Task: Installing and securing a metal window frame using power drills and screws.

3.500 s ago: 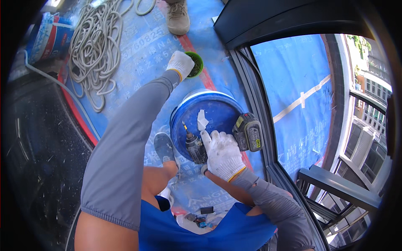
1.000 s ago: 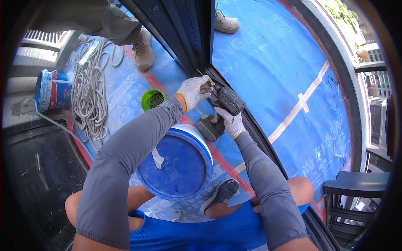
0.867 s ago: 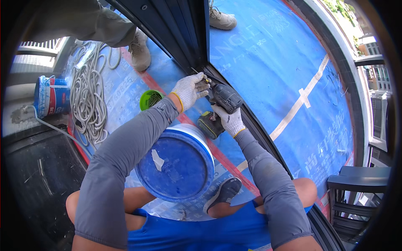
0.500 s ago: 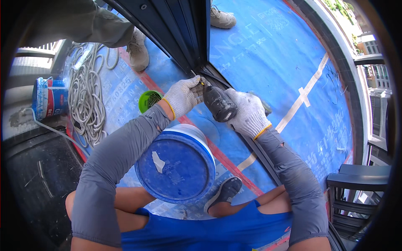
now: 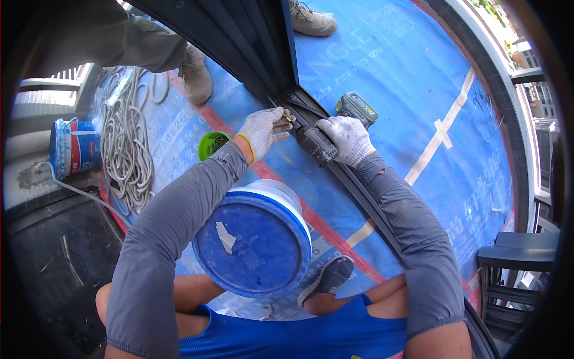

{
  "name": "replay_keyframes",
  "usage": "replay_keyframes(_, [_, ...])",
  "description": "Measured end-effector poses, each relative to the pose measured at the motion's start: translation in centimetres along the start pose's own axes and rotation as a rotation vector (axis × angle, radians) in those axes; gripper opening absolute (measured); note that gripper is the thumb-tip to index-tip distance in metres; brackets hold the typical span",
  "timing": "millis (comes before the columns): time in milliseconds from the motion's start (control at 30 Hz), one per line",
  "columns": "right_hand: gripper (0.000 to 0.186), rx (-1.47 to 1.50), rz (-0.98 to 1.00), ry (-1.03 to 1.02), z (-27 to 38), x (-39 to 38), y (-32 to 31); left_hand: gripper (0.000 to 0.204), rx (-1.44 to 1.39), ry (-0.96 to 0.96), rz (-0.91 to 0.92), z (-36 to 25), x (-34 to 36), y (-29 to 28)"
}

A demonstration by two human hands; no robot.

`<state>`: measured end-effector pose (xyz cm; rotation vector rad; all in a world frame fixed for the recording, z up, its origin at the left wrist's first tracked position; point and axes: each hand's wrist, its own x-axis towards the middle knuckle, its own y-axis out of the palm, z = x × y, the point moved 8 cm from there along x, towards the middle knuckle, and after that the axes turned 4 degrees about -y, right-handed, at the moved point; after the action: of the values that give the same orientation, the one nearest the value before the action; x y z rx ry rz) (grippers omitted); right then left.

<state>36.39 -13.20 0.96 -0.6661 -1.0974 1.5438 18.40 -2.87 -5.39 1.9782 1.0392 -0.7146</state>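
Observation:
My gloved right hand (image 5: 344,139) grips a black cordless drill (image 5: 318,145), which lies low along the dark frame track (image 5: 371,203), its green-and-black battery (image 5: 357,107) sticking out beyond my fingers. My gloved left hand (image 5: 266,127) is curled at the drill's yellow-marked tip, beside the foot of a black metal post (image 5: 251,36); a thin piece shows above the fingertips, too small to name. Left of that hand, a green cup (image 5: 212,146) holds screws. A white bucket with a blue lid (image 5: 251,245) stands between my legs, a white scrap on top.
Another person's grey trouser leg (image 5: 131,39) and boot (image 5: 194,78) are at upper left. A second boot (image 5: 314,21) shows beyond the post. Coiled rope (image 5: 125,149) and a blue pail (image 5: 76,148) are left. Blue sheeting (image 5: 406,72) covers the floor; a dark metal frame (image 5: 517,248) is right.
The drill has been lifted off the lid and brought to the post's foot, then turned, its battery swinging to the right. My left hand has moved from the green cup to the drill's tip.

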Motion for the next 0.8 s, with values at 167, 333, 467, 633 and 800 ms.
replay_keyframes(167, [0.036, 0.024, -0.086, -0.008, -1.0, -0.8, 0.2, 0.029, 0.010, 0.035, -0.054, -0.3, -0.2, 1.1])
replay_keyframes(333, [0.037, 0.007, -0.083, -0.022, -1.0, -0.6, 0.4, 0.030, 0.041, 0.042, -0.063, -0.2, -0.3, 0.6])
replay_keyframes(467, [0.037, 0.019, -0.068, 0.002, -0.9, 0.0, 0.4, 0.029, 0.001, 0.016, -0.123, -0.3, 0.2, 0.1])
replay_keyframes(633, [0.038, -0.017, -0.066, -0.037, -2.0, 0.3, 0.8, 0.029, -0.013, 0.041, -0.073, -0.4, 0.2, 0.5])
replay_keyframes(800, [0.037, -0.065, -0.034, -0.104, -3.2, 0.7, 1.3, 0.027, -0.095, 0.054, -0.038, -0.5, -0.3, 1.5])
